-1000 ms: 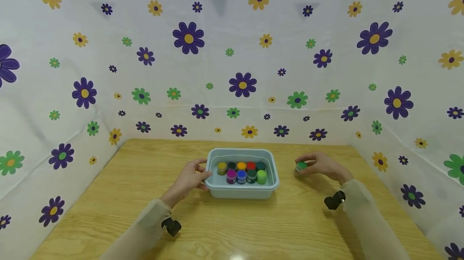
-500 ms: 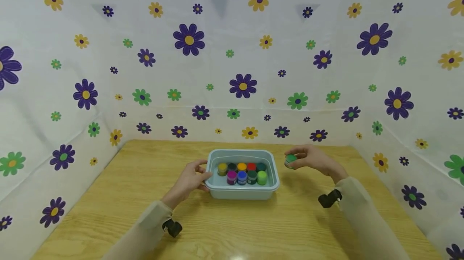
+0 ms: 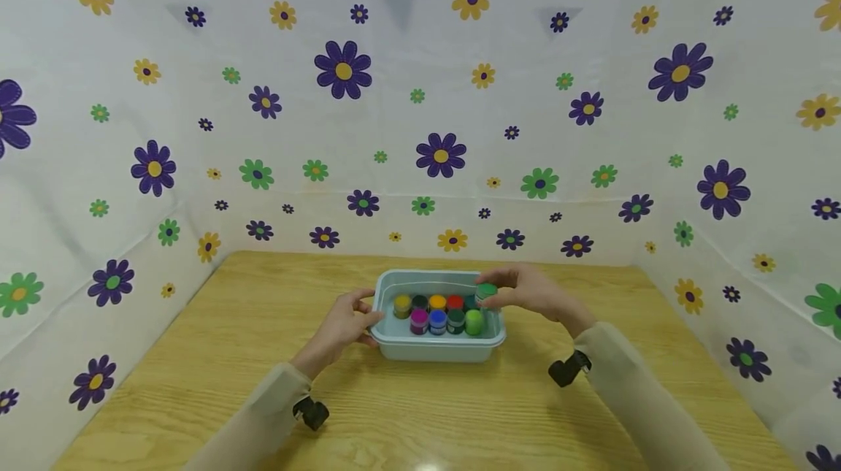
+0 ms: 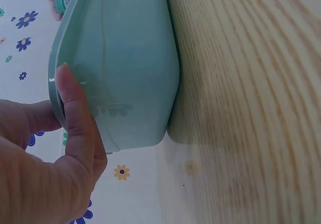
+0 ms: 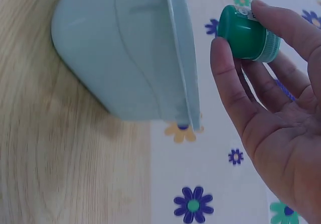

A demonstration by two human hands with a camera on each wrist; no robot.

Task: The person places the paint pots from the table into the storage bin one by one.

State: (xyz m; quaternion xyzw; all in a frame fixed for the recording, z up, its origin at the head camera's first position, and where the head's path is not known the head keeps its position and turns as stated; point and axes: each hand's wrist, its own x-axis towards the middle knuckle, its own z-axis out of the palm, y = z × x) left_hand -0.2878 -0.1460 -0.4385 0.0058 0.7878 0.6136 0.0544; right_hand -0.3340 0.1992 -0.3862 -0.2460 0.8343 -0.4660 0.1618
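A pale blue plastic tub [image 3: 436, 351] stands on the table with several small paint jars inside, in two rows. My left hand [image 3: 342, 326] grips the rim at its left end; in the left wrist view the thumb and fingers straddle that rim [image 4: 54, 78]. Above the tub's right end, my right hand [image 3: 535, 297] pinches a green paint jar [image 3: 486, 291] between thumb and fingers. The right wrist view has this jar [image 5: 246, 35] tipped on its side relative to the camera, just beyond the tub wall [image 5: 140, 48]. It hides part of a dark teal jar [image 3: 469, 302].
The tub holds a lime green jar [image 3: 474, 322] at front right, a magenta jar [image 3: 419, 321] at front left and a red jar [image 3: 455, 302] behind. Wood-grain table [image 3: 420, 412] surrounds it. A flower-printed sheet [image 3: 407, 113] encloses the back and sides.
My right hand has lifted the green paint jar off the table and carried it left, over the tub's right end. The left hand and the tub have stayed in place.
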